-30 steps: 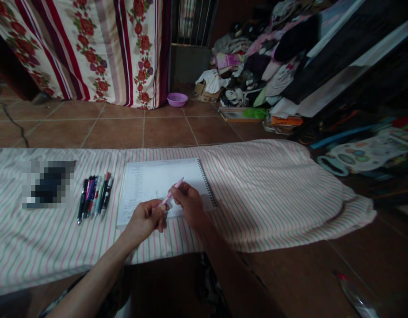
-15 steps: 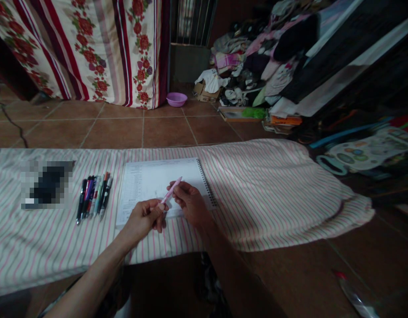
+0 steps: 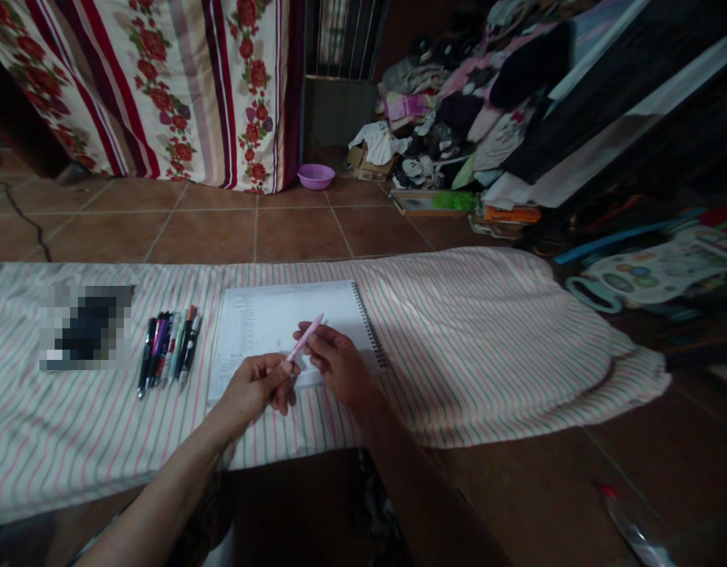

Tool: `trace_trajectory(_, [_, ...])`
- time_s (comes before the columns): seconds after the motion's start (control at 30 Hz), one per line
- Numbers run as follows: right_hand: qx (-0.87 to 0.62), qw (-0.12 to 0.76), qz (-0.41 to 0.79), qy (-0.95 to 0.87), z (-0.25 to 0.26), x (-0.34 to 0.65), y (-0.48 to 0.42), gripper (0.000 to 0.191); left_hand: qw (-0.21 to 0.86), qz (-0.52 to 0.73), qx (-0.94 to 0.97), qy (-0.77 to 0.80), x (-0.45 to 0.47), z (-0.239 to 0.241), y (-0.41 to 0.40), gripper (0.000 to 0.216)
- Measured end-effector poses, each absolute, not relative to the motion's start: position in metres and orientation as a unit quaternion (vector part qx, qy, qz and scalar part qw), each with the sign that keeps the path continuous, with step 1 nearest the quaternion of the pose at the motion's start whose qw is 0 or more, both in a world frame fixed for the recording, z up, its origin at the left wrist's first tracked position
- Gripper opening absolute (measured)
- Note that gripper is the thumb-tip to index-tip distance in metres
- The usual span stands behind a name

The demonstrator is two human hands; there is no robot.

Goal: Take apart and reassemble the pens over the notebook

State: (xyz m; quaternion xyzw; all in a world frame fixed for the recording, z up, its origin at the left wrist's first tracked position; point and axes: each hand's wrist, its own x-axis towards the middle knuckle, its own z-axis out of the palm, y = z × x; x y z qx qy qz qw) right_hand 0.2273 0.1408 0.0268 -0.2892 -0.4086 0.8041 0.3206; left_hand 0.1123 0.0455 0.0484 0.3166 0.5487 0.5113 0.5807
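Both hands on one pink pen (image 3: 305,339); left hand (image 3: 254,390) curled closed around its lower end, fingertips pinching it; right hand (image 3: 336,364) pinching the barrel just above, thumb and forefinger closed on it; upper end of the pen sticks up and away, tilted to the right; the tip end is hidden inside the left fingers.

Pen is held above the near edge of a spiral notebook (image 3: 268,319); can't tell if it touches the page; notebook lies open and flat, spiral binding on its right side, faint printed lines on the left part of the page.

Notebook sits on a striped cloth (image 3: 487,331) spread across the tiled floor (image 3: 162,228); just left of the notebook, a row of pens (image 3: 168,346) laid side by side, touching each other, apart from the notebook; further left, a dark item (image 3: 85,327), blurred out, can't identify.

Behind: flowered sheet (image 3: 162,87) hanging down to the floor; small purple bowl (image 3: 315,176) on the tiles beside its right edge; heap of clothes (image 3: 451,118) to the right of that; another pen (image 3: 632,531) lying on the bare floor at bottom right, well apart from the hands.
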Motion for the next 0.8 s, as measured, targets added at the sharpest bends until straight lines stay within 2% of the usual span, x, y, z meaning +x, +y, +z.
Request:
trace_trajectory(0.13, [-0.31,0.349,0.774,-0.428,0.022,0.224,0.14,0.018,0.549,0.5,0.344,0.575,0.113,0.038,0.046,0.039])
trace_trajectory(0.27, [-0.323,0.347,0.752,-0.458,0.022,0.225,0.137,0.026,0.538,0.496,0.365,0.575,0.114,0.032,0.047,0.039])
trace_trajectory(0.47, [-0.266,0.344,0.802,-0.41,0.03,0.228,0.138,0.033,0.566,0.507,0.321,0.566,0.114,0.043,0.047,0.038])
trace_trajectory(0.8, [-0.308,0.36,0.754,-0.454,0.022,0.226,0.141,0.019,0.543,0.501,0.362,0.569,0.114,0.036,0.046,0.038])
